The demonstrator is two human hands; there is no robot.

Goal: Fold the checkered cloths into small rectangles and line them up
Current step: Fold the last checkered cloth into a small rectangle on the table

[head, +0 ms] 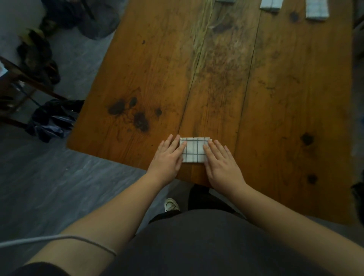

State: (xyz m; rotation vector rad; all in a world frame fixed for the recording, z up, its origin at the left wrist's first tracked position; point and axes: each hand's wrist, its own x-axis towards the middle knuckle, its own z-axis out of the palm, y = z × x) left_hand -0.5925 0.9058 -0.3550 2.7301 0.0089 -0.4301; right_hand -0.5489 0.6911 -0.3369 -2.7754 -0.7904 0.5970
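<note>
One small folded white cloth with dark grid lines (pixel 194 150) lies flat on the worn orange-brown plank table (pixel 226 78), close to the near edge, at about 6 o'clock from the table's middle. Its long axis runs from 9 to 3 o'clock, roughly along that near edge. Layered edges show on its far side, toward 12.

We see the left hand (pixel 167 157) at the cloth's 9 o'clock end, palm down, fingers straight and close together, their tips resting on the cloth's margin. The right hand (pixel 222 163) lies at the 3 o'clock end, palm down, fingers straight and slightly spread over that margin. Neither hand curls round or pinches anything.

Between 12 and 1 o'clock, well apart from this cloth, three more lie in a row at the table's far end. They are a grey folded cloth (pixel 224 1) almost cut off by the frame, a pale folded cloth (pixel 270 4), and a folded cloth with a faint blue check (pixel 317 9).

Off the table we see a crumpled dark blue bag (pixel 53 120) on the grey floor (pixel 59 187) at 9 o'clock, and a white shoe (pixel 171 204) at 6. A grey cable (pixel 59 238) crosses the left forearm at 7.
</note>
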